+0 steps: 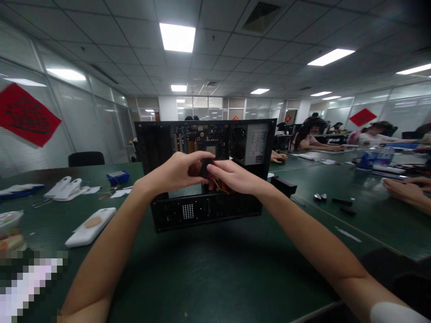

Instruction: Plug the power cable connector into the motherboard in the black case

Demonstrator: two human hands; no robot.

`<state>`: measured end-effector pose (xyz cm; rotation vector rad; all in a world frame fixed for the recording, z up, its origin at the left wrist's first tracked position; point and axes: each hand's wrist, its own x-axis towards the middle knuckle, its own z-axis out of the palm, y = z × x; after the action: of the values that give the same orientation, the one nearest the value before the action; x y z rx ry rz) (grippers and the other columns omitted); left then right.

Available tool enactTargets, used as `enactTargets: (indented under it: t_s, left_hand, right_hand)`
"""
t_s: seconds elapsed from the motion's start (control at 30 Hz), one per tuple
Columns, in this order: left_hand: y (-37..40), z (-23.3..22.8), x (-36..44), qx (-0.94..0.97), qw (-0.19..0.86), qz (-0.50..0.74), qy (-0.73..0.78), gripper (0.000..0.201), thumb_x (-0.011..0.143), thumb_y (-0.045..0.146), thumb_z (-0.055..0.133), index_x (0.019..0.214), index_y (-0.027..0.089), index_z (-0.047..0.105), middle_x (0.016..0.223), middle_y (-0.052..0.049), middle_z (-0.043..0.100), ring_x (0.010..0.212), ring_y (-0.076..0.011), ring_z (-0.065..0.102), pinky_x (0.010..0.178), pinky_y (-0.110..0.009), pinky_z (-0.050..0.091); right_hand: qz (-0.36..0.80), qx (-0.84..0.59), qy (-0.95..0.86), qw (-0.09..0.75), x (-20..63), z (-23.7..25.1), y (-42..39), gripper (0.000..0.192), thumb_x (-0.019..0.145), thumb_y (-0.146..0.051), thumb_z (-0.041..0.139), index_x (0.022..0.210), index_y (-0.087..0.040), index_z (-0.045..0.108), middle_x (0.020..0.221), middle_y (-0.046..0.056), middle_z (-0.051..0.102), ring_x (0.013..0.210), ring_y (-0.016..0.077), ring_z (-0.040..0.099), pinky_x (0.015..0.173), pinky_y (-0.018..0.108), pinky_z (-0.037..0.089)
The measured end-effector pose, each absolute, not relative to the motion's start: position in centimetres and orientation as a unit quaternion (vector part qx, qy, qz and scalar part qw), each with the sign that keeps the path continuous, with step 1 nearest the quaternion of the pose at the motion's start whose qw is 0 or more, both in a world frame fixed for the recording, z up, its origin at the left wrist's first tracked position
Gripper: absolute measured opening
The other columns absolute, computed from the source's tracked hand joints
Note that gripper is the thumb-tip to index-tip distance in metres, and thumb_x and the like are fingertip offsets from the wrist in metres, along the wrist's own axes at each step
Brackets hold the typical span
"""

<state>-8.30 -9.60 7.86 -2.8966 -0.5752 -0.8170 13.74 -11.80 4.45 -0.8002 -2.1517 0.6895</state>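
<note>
Small black part (204, 168) behind fingers (220, 170)

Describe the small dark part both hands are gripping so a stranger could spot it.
Find the open black computer case standing on the green table. At its middle, the left hand and right hand pinch a small dark block, unlike the orange wires just below.

An open-plan office: a grid ceiling (235, 49) with recessed light panels (177, 37) spans glass partition walls (84, 121) hung with red paper decorations (25, 114). People sit working along a long, dark green conference table (215, 269).
</note>
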Motion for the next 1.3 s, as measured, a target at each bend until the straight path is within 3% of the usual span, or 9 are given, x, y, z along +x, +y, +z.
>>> enactTargets:
  t_s: [0.23,0.47,0.73,0.87,1.03,1.17,1.3]
  left_hand:
    - [-10.6,8.0,-7.7,-0.94,0.042,-0.28,-0.193,0.056,0.09,0.03,0.066,0.144,0.018,0.053,0.071,0.005,0.056,0.062,-0.0104,0.053,0.066,-0.023,0.044]
    - [-10.7,8.2,-7.7,-0.942,0.006,-0.282,-0.181,0.057,0.088,0.028,0.067,0.142,0.017,0.055,0.07,0.005,0.054,0.062,-0.0109,0.051,0.06,-0.022,0.041]
    - [-10.3,7.8,-7.3,-0.941,0.005,-0.277,-0.192,0.057,0.086,0.026,0.071,0.139,0.015,0.057,0.071,0.004,0.059,0.062,-0.0115,0.056,0.058,-0.022,0.041]
    - [-9.5,7.5,-7.2,-0.942,0.019,-0.277,-0.189,0.051,0.087,0.026,0.069,0.136,0.015,0.059,0.07,0.003,0.061,0.06,-0.0112,0.058,0.057,-0.021,0.041]
    - [-8.0,6.8,-6.9,-0.932,0.082,-0.293,-0.197,0.052,0.086,0.021,0.069,0.136,0.015,0.057,0.074,0.003,0.064,0.064,-0.012,0.062,0.062,-0.022,0.046]
    - [-7.6,6.3,-6.2,-0.888,0.194,-0.365,-0.2,0.054,0.088,0.02,0.068,0.14,0.015,0.051,0.091,-0.002,0.067,0.08,-0.0155,0.066,0.076,-0.027,0.053]
    - [-8.2,6.0,-5.1,-0.829,0.312,-0.417,-0.202,0.023,0.096,0.021,0.06,0.117,0.015,0.059,0.101,-0.007,0.065,0.092,-0.019,0.065,0.083,-0.031,0.054]
  right_hand:
    - [0.167,-0.338,-0.832,0.407,14.3,5.0,-12.2,0.046,0.098,-0.056,0.052,0.076,-0.016,0.061,0.064,0.0,0.061,0.057,0.0108,0.053,0.051,0.024,0.036]
    - [0.242,-0.321,-0.822,0.404,14.5,5.0,-11.8,0.046,0.095,-0.059,0.055,0.081,-0.016,0.063,0.066,0.001,0.065,0.06,0.0139,0.062,0.051,0.024,0.043]
    - [0.249,-0.346,-0.813,0.396,14.1,4.5,-11.6,0.042,0.098,-0.054,0.052,0.081,-0.016,0.061,0.063,0.001,0.064,0.052,0.0114,0.056,0.047,0.022,0.04]
    - [0.252,-0.336,-0.824,0.381,13.7,4.3,-11.6,0.031,0.095,-0.046,0.059,0.091,-0.015,0.062,0.07,0.0,0.065,0.056,0.0112,0.058,0.05,0.022,0.044]
    - [0.23,-0.336,-0.821,0.401,13.4,4.0,-10.7,0.018,0.091,-0.03,0.059,0.099,-0.014,0.062,0.076,0.0,0.065,0.065,0.0138,0.061,0.058,0.025,0.048]
    - [0.213,-0.317,-0.797,0.468,13.7,4.0,-9.2,0.024,0.089,-0.035,0.061,0.098,-0.014,0.064,0.081,0.002,0.067,0.074,0.0163,0.061,0.069,0.029,0.05]
    - [0.24,-0.264,-0.762,0.541,14.4,4.4,-8.5,0.038,0.088,-0.053,0.066,0.092,-0.015,0.065,0.085,0.002,0.068,0.084,0.0181,0.062,0.076,0.031,0.052]
